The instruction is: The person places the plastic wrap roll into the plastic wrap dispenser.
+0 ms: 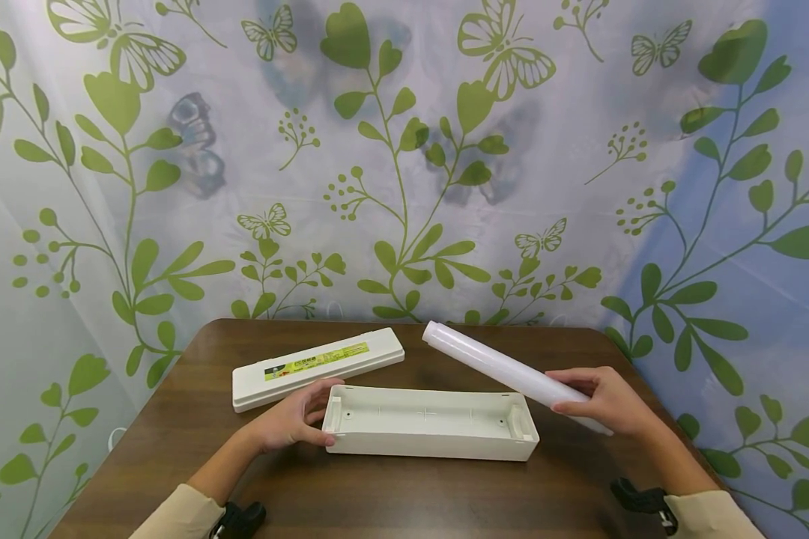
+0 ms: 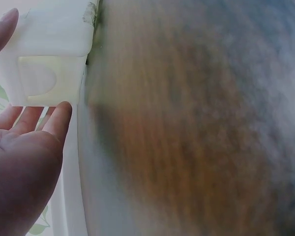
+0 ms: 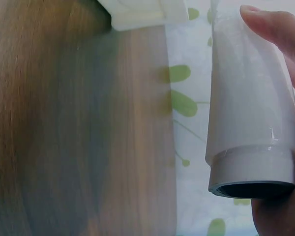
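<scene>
My left hand grips the left end of an open, long white plastic box, thumb at the front corner and fingers at the back. Its inside shows no contents, only end brackets. The left wrist view has the box's end wall between thumb and fingers. On the right, my right hand holds a white cling film roll near its lower end, thumb on one side and fingers on the other. The roll slants up to the left, behind the box's right end. Up close, the roll shows a hollow core.
A long white lid with a yellow-green label lies behind the box, to the left. Everything is at a brown wooden table. A curtain with green leaves and butterflies hangs behind the table's far edge.
</scene>
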Demonstrator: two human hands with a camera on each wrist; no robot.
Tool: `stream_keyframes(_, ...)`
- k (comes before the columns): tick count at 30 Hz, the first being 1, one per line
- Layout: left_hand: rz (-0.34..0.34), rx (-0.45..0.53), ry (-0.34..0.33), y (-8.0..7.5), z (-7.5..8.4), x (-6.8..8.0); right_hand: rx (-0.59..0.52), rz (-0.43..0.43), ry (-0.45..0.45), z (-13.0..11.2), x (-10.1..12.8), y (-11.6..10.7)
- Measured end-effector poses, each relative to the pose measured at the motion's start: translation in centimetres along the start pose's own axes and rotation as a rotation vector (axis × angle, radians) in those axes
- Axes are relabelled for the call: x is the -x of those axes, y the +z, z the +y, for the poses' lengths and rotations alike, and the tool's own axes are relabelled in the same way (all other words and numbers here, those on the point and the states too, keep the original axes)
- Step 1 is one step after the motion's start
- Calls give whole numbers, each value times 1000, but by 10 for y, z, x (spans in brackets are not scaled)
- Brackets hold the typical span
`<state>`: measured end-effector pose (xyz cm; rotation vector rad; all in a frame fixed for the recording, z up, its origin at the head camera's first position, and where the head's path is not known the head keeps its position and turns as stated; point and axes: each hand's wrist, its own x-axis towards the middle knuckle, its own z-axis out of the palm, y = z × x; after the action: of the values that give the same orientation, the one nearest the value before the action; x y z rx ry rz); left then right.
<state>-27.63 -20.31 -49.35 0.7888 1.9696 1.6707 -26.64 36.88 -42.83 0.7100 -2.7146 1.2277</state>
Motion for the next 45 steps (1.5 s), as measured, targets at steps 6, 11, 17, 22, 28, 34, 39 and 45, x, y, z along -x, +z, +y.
stream_keyframes(6, 1, -7, -1, 0, 2, 0, -22, -20, -57, -7, -6, 6)
stream_keyframes(11, 2, -9, -10, 0, 1, 0, -39, -38, -56, -13, -9, 12)
stream_keyframes(17, 0, 7, -27, -1, 2, 1, -54, -69, -47, -18, -13, 18)
stream_keyframes(22, 2, 1, -20, 0, 2, 1, -85, -92, -74, -23, -16, 26)
stream_keyframes(28, 10, -7, -27, 0, 2, 1, -105, -123, -106, -28, -22, 33)
stream_keyframes(34, 1, 3, -15, 0, 3, 0, -101, -156, -113, -33, -28, 37)
stream_keyframes(39, -2, -5, -9, 0, 3, 0, -89, -187, -123, -38, -34, 42)
stream_keyframes(45, -10, -9, 2, 0, 2, -1, -107, -219, -140, -40, -39, 48)
